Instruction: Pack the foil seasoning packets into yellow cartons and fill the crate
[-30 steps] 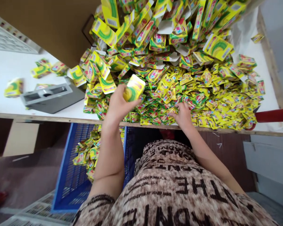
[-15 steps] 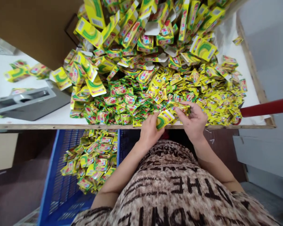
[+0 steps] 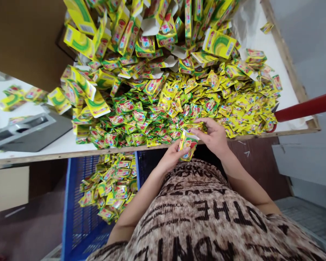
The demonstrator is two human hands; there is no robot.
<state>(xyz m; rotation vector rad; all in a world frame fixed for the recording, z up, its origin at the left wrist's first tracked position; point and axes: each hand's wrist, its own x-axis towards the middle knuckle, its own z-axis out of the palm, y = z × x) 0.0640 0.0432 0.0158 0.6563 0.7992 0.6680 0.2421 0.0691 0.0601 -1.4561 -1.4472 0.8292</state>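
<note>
My left hand (image 3: 171, 157) grips a small yellow-green carton (image 3: 187, 144) at the table's front edge, just above my lap. My right hand (image 3: 213, 135) touches the carton's top with curled fingers and seems to pinch a few sachets from the pile. A big heap of yellow, green and red sachets (image 3: 179, 105) covers the white table (image 3: 43, 139). Behind it lie many flat and folded cartons (image 3: 141, 40) of the same colours.
A blue plastic crate (image 3: 70, 203) with filled packs (image 3: 111, 185) stands on the floor at my left. A grey tape dispenser (image 3: 24, 130) sits on the table's left part. A brown cardboard box (image 3: 24, 36) stands behind it. A red bar (image 3: 306, 107) juts in from the right.
My left hand brought the carton from above the pile down to the table edge near my body. My right hand left the sachets and met the carton.
</note>
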